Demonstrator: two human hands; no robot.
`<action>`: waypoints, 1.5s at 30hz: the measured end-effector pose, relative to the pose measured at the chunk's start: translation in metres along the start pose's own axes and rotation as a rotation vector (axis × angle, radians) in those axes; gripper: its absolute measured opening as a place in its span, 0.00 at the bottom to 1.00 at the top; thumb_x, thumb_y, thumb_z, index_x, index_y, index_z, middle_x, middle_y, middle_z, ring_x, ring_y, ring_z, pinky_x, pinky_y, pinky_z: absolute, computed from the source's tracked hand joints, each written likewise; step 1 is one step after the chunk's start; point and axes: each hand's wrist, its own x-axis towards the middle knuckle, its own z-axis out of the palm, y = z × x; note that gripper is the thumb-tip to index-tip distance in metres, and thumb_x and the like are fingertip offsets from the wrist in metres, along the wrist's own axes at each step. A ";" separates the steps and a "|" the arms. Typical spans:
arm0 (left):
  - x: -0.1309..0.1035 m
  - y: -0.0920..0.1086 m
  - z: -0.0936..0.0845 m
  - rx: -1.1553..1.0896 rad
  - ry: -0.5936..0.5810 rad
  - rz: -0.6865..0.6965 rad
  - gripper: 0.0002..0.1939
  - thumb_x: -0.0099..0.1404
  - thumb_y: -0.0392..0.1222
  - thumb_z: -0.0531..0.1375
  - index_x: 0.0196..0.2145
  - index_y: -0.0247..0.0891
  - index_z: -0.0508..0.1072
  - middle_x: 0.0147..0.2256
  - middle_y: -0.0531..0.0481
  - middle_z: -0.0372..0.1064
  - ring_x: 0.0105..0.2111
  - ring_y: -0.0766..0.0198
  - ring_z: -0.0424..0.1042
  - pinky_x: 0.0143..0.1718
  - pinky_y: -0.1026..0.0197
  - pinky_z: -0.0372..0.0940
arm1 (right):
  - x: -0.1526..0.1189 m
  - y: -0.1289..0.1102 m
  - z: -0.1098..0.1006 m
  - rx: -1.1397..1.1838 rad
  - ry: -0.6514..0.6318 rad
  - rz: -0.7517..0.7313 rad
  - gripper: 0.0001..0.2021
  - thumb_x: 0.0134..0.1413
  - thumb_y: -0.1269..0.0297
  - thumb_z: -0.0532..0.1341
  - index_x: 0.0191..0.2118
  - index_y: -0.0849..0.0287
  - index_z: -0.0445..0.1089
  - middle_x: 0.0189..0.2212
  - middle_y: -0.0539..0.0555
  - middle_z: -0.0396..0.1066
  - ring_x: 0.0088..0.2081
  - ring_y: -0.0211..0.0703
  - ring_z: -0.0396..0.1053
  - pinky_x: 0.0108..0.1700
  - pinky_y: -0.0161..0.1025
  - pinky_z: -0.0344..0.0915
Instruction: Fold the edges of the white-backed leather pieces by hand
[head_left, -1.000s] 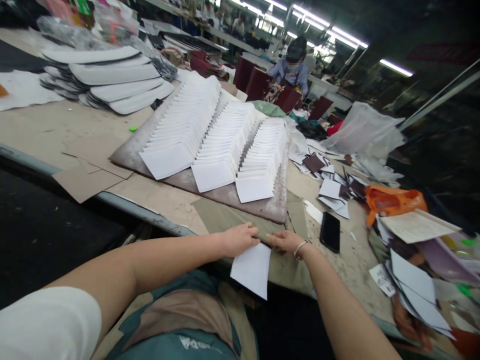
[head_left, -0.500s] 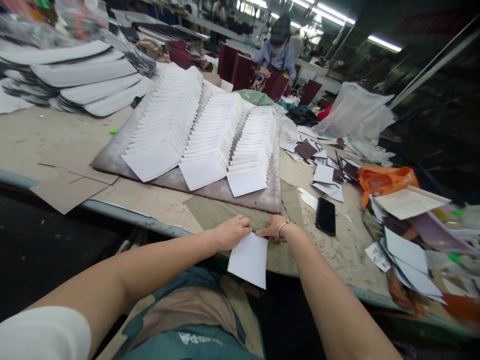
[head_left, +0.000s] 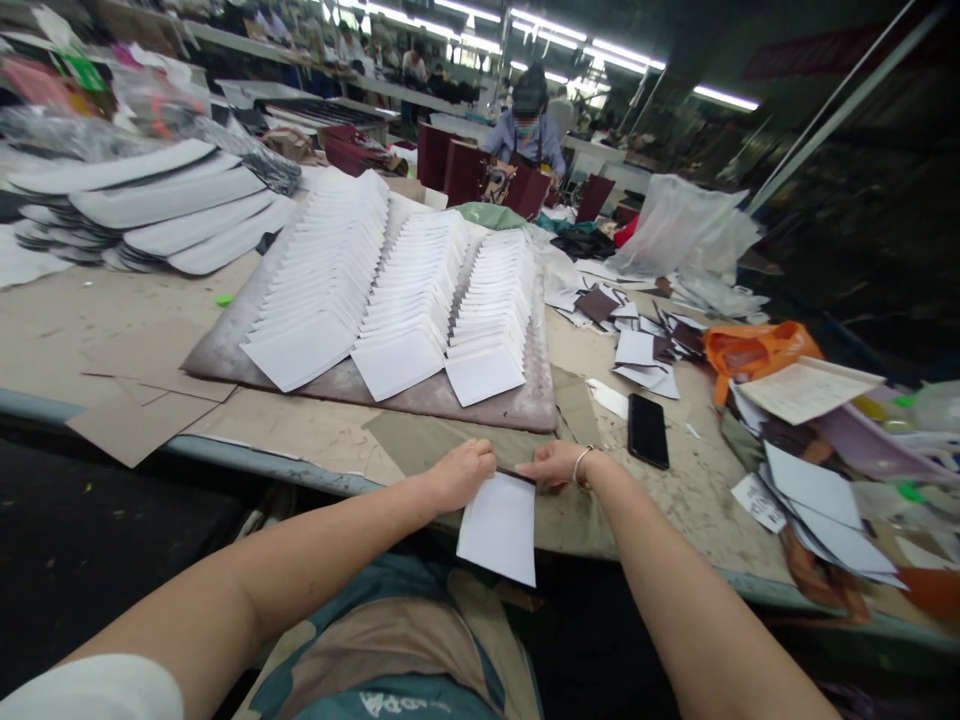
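A white panel (head_left: pixel 497 530), like stiff paper or backed leather, hangs over the table's front edge with a dark strip along its top. My left hand (head_left: pixel 465 474) is closed at the panel's upper left corner, fingers curled and knuckles up. At the upper right corner, my right hand (head_left: pixel 553 464) pinches the dark edge between thumb and fingers. Under both hands lies an olive cloth (head_left: pixel 405 440). Beyond it, three overlapping rows of similar white panels (head_left: pixel 405 370) rest on a grey-brown board (head_left: pixel 536 405).
A black phone (head_left: pixel 647 431) lies right of my hands. Further right are loose white and brown pieces (head_left: pixel 637 350), an orange bag (head_left: pixel 757 350) and a lilac basket (head_left: pixel 862 435). Long curved white pieces (head_left: pixel 180 205) are stacked at left. A person (head_left: pixel 529 130) works across the table.
My right hand has shifted slightly right, away from the left one, and more of the dark top edge shows between them. The camera's view has tilted up a little.
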 end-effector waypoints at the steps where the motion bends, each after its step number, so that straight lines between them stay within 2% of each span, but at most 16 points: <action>1: 0.000 0.000 0.000 -0.017 0.011 -0.014 0.07 0.64 0.33 0.53 0.30 0.36 0.69 0.36 0.49 0.64 0.39 0.62 0.64 0.44 0.60 0.61 | 0.000 -0.004 -0.001 -0.006 -0.006 0.010 0.25 0.42 0.37 0.60 0.24 0.59 0.70 0.18 0.50 0.67 0.21 0.37 0.64 0.23 0.34 0.60; 3: 0.001 0.000 -0.001 -0.048 0.028 -0.047 0.04 0.63 0.33 0.54 0.31 0.36 0.68 0.36 0.49 0.64 0.39 0.63 0.65 0.43 0.61 0.62 | 0.000 -0.015 -0.002 -0.042 0.012 0.055 0.29 0.38 0.34 0.59 0.25 0.61 0.71 0.20 0.54 0.69 0.23 0.42 0.67 0.24 0.37 0.63; 6: 0.001 0.000 -0.003 -0.100 0.048 -0.117 0.01 0.61 0.33 0.56 0.32 0.36 0.66 0.37 0.50 0.62 0.36 0.64 0.65 0.39 0.62 0.64 | 0.004 -0.031 -0.002 -0.103 0.066 0.122 0.31 0.28 0.35 0.64 0.28 0.62 0.72 0.24 0.58 0.71 0.28 0.48 0.70 0.28 0.41 0.65; 9: 0.003 0.001 -0.006 -0.155 0.047 -0.166 0.03 0.59 0.32 0.57 0.33 0.37 0.65 0.37 0.51 0.60 0.35 0.65 0.64 0.38 0.61 0.64 | 0.008 -0.036 -0.001 -0.110 0.083 0.135 0.32 0.26 0.36 0.65 0.30 0.62 0.73 0.28 0.59 0.72 0.31 0.51 0.71 0.31 0.42 0.65; 12: 0.004 0.002 -0.009 -0.172 0.011 -0.175 0.05 0.59 0.32 0.57 0.33 0.37 0.64 0.37 0.50 0.60 0.36 0.65 0.64 0.39 0.60 0.65 | 0.008 -0.029 0.000 -0.100 0.068 0.119 0.28 0.28 0.40 0.67 0.28 0.62 0.72 0.26 0.58 0.72 0.30 0.49 0.70 0.30 0.41 0.65; 17: 0.006 0.002 -0.012 -0.238 -0.005 -0.207 0.05 0.56 0.31 0.58 0.32 0.36 0.66 0.38 0.50 0.62 0.36 0.64 0.65 0.40 0.60 0.65 | -0.002 -0.008 0.001 -0.053 0.029 0.066 0.13 0.37 0.54 0.67 0.23 0.58 0.69 0.20 0.50 0.69 0.25 0.42 0.68 0.25 0.35 0.60; 21: 0.012 -0.003 -0.018 -0.319 -0.011 -0.270 0.07 0.54 0.29 0.58 0.33 0.35 0.70 0.36 0.50 0.64 0.33 0.67 0.67 0.37 0.64 0.65 | -0.003 -0.003 0.002 -0.010 0.025 0.055 0.11 0.38 0.57 0.67 0.21 0.56 0.67 0.18 0.47 0.67 0.22 0.39 0.66 0.22 0.34 0.57; 23: 0.015 -0.006 -0.023 -0.305 -0.009 -0.312 0.08 0.56 0.32 0.58 0.35 0.34 0.71 0.34 0.51 0.65 0.30 0.67 0.68 0.35 0.64 0.65 | -0.002 -0.003 0.002 0.001 0.021 0.050 0.12 0.38 0.57 0.68 0.20 0.57 0.67 0.17 0.48 0.66 0.21 0.39 0.65 0.22 0.34 0.57; 25: 0.019 -0.007 -0.028 -0.259 0.031 -0.367 0.09 0.58 0.39 0.58 0.37 0.34 0.72 0.34 0.50 0.65 0.31 0.65 0.68 0.36 0.61 0.65 | -0.003 -0.003 0.001 0.007 0.021 0.041 0.12 0.37 0.57 0.68 0.19 0.57 0.67 0.17 0.48 0.66 0.21 0.39 0.65 0.22 0.34 0.57; 28: 0.024 -0.003 -0.030 -0.124 0.051 -0.415 0.19 0.59 0.53 0.58 0.41 0.37 0.71 0.40 0.46 0.63 0.40 0.58 0.67 0.43 0.56 0.64 | -0.004 -0.002 0.001 0.008 0.028 0.026 0.12 0.38 0.54 0.67 0.20 0.57 0.68 0.17 0.48 0.67 0.20 0.39 0.65 0.22 0.35 0.58; 31: 0.029 0.006 -0.025 0.039 -0.021 -0.427 0.29 0.55 0.61 0.59 0.48 0.40 0.67 0.44 0.45 0.60 0.47 0.50 0.64 0.47 0.51 0.62 | -0.005 -0.001 0.001 -0.008 0.039 0.015 0.12 0.39 0.53 0.67 0.20 0.57 0.69 0.18 0.50 0.68 0.21 0.40 0.66 0.23 0.35 0.58; 36: 0.034 0.010 -0.021 0.133 -0.105 -0.449 0.33 0.53 0.56 0.62 0.53 0.42 0.61 0.47 0.44 0.56 0.49 0.48 0.62 0.47 0.50 0.63 | -0.005 -0.001 0.001 -0.041 0.069 -0.015 0.13 0.37 0.53 0.67 0.21 0.57 0.70 0.17 0.51 0.67 0.24 0.42 0.68 0.25 0.36 0.59; 45: 0.032 -0.011 -0.032 -0.019 -0.215 -0.301 0.34 0.54 0.44 0.64 0.57 0.37 0.60 0.47 0.43 0.56 0.49 0.52 0.61 0.54 0.52 0.58 | -0.007 0.009 0.006 -0.026 0.142 -0.086 0.11 0.37 0.53 0.67 0.24 0.55 0.71 0.20 0.49 0.69 0.27 0.43 0.68 0.26 0.36 0.57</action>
